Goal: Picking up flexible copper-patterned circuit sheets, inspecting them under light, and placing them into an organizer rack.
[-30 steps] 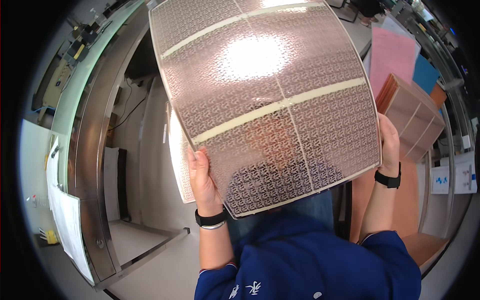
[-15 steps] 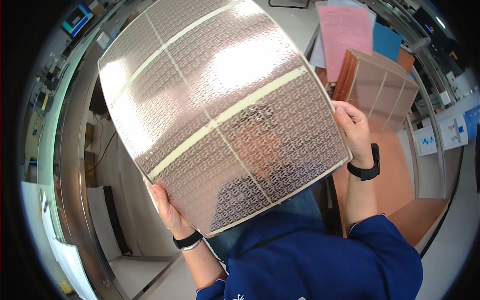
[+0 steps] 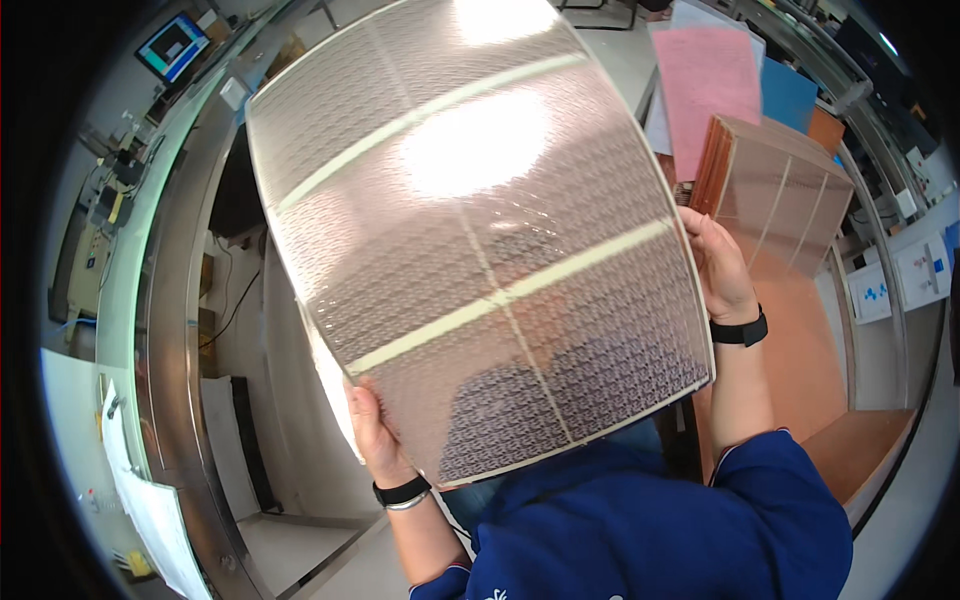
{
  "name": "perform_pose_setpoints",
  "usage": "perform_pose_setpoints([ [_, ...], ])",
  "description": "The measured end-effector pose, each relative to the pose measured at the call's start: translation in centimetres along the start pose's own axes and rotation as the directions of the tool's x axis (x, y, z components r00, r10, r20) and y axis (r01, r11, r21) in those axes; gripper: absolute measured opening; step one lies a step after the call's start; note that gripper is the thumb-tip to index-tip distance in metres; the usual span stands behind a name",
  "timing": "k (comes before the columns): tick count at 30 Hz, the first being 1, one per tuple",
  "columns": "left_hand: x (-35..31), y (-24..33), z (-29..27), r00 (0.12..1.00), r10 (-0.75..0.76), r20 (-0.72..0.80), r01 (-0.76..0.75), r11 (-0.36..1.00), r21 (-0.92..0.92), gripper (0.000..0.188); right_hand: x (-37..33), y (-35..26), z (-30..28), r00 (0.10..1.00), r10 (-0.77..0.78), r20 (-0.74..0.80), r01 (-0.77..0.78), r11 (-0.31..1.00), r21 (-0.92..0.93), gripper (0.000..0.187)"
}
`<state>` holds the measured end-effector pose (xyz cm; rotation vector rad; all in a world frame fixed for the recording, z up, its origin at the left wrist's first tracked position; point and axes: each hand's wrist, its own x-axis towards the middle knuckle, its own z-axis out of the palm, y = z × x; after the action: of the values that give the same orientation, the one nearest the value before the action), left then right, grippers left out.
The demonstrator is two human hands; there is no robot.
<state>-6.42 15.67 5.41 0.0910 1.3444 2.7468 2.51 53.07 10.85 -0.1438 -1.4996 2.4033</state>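
Note:
A large, thin, shiny copper-toned panel (image 3: 400, 270), likely a circuit-board panel, is held up in front of me. Fine repeated patterns cover it, crossed by pale yellow-green strips, and light glares off its upper half. My left hand (image 3: 376, 428) grips the lower left edge, thumb on the face and fingers hidden behind. On the right edge, my right hand (image 3: 718, 262) is closed around the panel, its fingers partly hidden. Beyond that hand stands a stack of similar copper panels (image 3: 770, 180), leaning upright at the right.
Pink sheet (image 3: 705, 95) and blue sheet (image 3: 787, 97) lie behind the stack. The stack rests in a copper-coloured tray (image 3: 790, 350). On the left runs a long bench (image 3: 140, 330) with a metal edge, papers (image 3: 150, 530) and a monitor (image 3: 172, 48) at its far end.
The panel and both hands have shifted slightly to the right in view, and the panel's tilt has changed, moving the glare. Both hands keep their grip; the surroundings shifted right too.

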Motion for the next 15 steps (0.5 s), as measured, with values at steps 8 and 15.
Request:
perform_pose_setpoints([
  [8, -0.2, 1.8, 0.0, 0.977, -0.174, 0.127, 0.186, 0.979, -0.087, 0.051, 0.9, 1.2, 0.3, 0.995, 0.057, 0.085, -0.075, 0.972, 0.222, 0.040],
  [15, -0.8, 1.4, 0.8, 0.986, -0.053, 0.160, 0.127, 0.859, -0.495, 0.053, 1.4, 4.3, 2.1, 0.999, -0.049, -0.011, 0.050, 0.929, 0.367, 0.033],
])
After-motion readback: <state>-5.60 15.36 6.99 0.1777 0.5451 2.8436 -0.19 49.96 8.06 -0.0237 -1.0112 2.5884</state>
